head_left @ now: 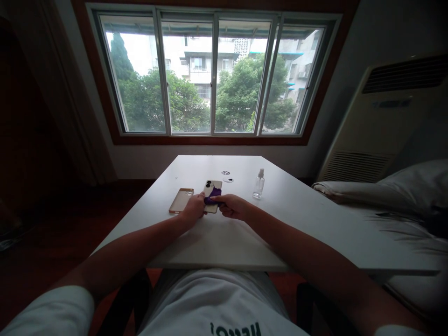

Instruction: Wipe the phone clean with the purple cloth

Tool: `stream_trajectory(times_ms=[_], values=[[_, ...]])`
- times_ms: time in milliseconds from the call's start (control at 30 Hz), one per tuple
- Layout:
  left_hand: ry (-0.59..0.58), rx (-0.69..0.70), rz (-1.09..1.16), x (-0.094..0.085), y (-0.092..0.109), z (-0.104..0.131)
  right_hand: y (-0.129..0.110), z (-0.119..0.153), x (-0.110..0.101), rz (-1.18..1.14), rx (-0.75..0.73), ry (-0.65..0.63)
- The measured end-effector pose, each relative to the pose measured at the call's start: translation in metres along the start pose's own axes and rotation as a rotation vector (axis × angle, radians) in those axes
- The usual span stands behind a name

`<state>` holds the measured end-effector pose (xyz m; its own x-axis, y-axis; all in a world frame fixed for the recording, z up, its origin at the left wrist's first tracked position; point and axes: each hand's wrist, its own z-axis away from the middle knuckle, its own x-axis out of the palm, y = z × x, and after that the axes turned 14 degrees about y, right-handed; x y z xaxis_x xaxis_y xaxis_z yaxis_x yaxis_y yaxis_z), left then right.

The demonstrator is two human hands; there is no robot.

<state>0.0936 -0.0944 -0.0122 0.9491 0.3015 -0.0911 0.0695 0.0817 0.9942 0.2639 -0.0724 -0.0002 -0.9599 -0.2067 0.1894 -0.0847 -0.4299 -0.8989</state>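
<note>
My left hand is closed on the lower left edge of a light-coloured smartphone, its back with the camera lenses facing up. A purple cloth lies against the phone's back. My right hand pinches this cloth, thumb on top, at the phone's right side. An orange-rimmed phone case rests on the table just left of my left hand. To the right of my right hand stands a clear spray bottle, upright.
The white table reaches toward the window. Two small round items lie beyond the phone. A floor-standing air conditioner stands at the right, with a pale padded seat below it.
</note>
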Motion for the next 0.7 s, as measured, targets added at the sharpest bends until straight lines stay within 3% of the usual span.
stream_trajectory(times_ms=[367,700], values=[[0.018,-0.004,0.042,-0.004,0.0,-0.004,0.004,0.019,0.021,0.152,0.002,-0.008],[-0.049,-0.066,-0.017,-0.002,-0.006,-0.019,-0.002,0.014,0.017,0.155,0.067,0.006]])
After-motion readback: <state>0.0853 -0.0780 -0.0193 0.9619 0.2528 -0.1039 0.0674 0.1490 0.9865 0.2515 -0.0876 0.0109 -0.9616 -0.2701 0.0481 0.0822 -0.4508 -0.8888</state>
